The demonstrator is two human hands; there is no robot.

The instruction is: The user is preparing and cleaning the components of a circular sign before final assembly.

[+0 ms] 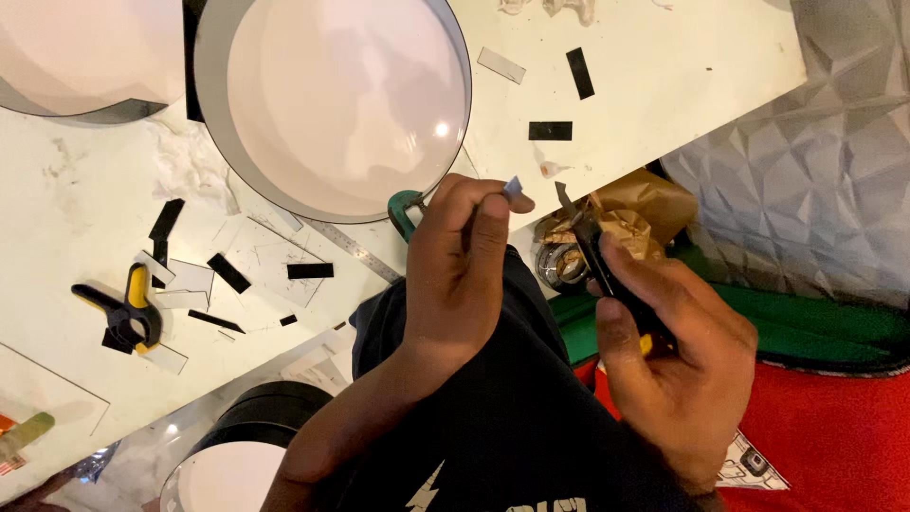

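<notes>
Head view, looking down at a white table [664,66]: the left hand [460,275] pinches a small grey chip [513,187] between thumb and fingertips, just off the table's edge. The right hand [668,365] has its fingers clamped round a black knife [597,261], blade tip near the chip but apart from it. On the table lie black strips [550,131], a large white disc [346,100] and a yellow-and-black clamp [133,313]; crumpled brown paper [630,213] sits below the edge.

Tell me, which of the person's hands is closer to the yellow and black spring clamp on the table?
Left. The left hand, pinching a small strip, sits nearer the spring clamp at the table's left side. The right hand, gripping a cutter, is beyond it.
</notes>
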